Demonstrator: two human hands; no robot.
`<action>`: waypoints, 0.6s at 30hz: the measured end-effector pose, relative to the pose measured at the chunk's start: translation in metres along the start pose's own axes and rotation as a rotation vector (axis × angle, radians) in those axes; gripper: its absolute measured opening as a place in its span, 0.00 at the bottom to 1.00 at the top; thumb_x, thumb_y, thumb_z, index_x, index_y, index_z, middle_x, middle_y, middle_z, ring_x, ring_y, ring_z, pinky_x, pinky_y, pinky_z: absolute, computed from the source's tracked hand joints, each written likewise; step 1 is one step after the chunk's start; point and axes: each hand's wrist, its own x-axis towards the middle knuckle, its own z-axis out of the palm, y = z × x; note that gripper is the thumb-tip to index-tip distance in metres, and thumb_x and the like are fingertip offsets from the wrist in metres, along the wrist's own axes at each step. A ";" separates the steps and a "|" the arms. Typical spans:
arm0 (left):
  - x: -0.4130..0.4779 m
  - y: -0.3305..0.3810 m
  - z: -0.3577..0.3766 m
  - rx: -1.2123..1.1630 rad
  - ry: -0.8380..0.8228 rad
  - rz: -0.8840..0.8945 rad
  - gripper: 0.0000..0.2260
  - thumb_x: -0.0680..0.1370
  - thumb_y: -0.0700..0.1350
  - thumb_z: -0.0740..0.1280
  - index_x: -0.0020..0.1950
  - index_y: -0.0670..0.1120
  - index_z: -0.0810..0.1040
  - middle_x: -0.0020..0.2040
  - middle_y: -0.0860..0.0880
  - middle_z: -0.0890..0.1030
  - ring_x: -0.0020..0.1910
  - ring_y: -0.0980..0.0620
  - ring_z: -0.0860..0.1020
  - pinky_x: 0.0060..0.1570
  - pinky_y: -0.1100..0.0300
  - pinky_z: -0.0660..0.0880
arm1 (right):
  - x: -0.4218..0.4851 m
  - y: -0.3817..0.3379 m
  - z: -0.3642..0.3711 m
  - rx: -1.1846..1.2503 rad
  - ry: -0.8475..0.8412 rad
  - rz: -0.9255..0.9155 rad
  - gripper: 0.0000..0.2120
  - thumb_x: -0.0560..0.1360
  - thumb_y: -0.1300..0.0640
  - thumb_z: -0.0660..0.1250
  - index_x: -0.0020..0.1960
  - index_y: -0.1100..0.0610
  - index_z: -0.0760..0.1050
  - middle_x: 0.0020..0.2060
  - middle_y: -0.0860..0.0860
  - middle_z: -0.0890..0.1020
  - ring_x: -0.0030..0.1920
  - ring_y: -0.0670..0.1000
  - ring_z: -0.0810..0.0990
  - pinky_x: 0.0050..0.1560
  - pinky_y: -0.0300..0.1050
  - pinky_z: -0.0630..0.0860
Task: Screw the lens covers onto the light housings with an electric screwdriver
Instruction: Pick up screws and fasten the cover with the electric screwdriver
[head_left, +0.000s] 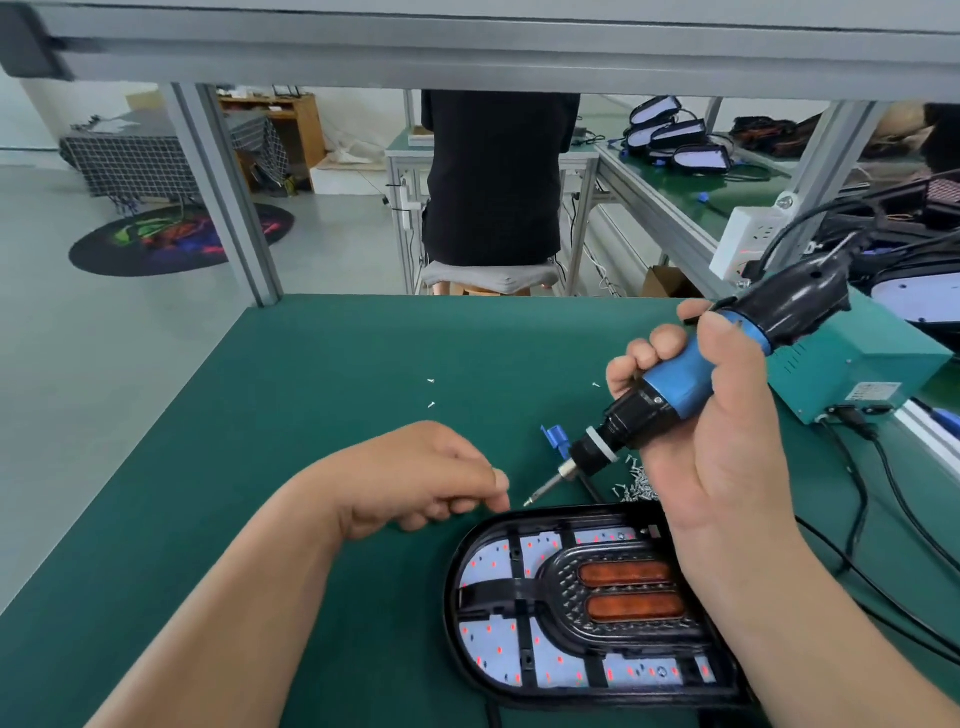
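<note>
A black oval light housing (470, 582) lies on the green mat at the lower right, with two orange lenses and a white LED board with red dots showing. My right hand (727, 467) grips the blue and black electric screwdriver (675, 384), tilted, its bit tip (529, 502) hovering just above the housing's far left rim. My left hand (415, 478) rests left of the tip with thumb and fingertips pinched together on something tiny, seemingly a screw. A pile of loose screws (636, 483) lies behind the housing, partly hidden by my right hand.
A blue connector (553, 436) sits by the screwdriver. A teal power box (857, 364) and black cables (883, 519) occupy the right. Stray screws (431, 392) dot the mat. A seated person (493, 176) faces away beyond the bench. More housings (670, 135) lie on the far bench.
</note>
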 end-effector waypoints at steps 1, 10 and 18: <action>-0.001 0.000 0.001 0.032 -0.025 0.009 0.14 0.76 0.55 0.71 0.44 0.44 0.84 0.32 0.55 0.69 0.28 0.56 0.61 0.26 0.63 0.54 | -0.002 0.001 0.001 -0.016 -0.035 0.006 0.05 0.82 0.56 0.65 0.57 0.54 0.74 0.40 0.50 0.75 0.40 0.50 0.76 0.49 0.48 0.79; -0.001 -0.002 0.003 -0.041 -0.116 0.067 0.29 0.74 0.56 0.74 0.56 0.30 0.76 0.33 0.54 0.65 0.30 0.53 0.56 0.28 0.61 0.50 | -0.015 0.000 0.012 -0.119 -0.237 0.023 0.12 0.77 0.54 0.67 0.58 0.55 0.73 0.38 0.50 0.73 0.40 0.51 0.74 0.47 0.48 0.78; 0.000 -0.005 0.005 -0.028 -0.096 0.084 0.13 0.71 0.55 0.77 0.46 0.47 0.86 0.31 0.51 0.63 0.31 0.51 0.57 0.28 0.60 0.52 | -0.021 0.002 0.021 -0.165 -0.286 0.019 0.13 0.74 0.54 0.68 0.57 0.55 0.74 0.36 0.50 0.74 0.39 0.52 0.73 0.46 0.48 0.77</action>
